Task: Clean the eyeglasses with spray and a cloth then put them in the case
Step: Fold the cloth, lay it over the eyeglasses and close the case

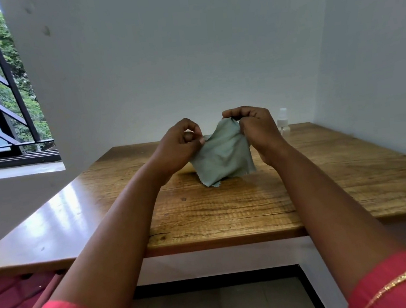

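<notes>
Both your hands pinch the cloth (pixel 222 154): left hand (pixel 178 147) at its left edge, right hand (pixel 255 133) at the top, above the table (pixel 228 211). Glasses not visible, maybe hidden inside. Spray bottle (pixel 283 122) far right; a stray elbow could topple it.

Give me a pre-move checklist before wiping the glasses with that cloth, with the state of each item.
1. Cloth in hand: ok. The left hand pinches one edge, the right hand pinches the top edge, and it hangs between them.
2. Cloth spread out: not ok, it is bunched and its lower corner hangs down to the table.
3. Spray bottle within reach: ok, upright on the table behind the right hand.
4. Eyeglasses located: cannot tell, none in view.
5. Case located: cannot tell, none in view.
</notes>
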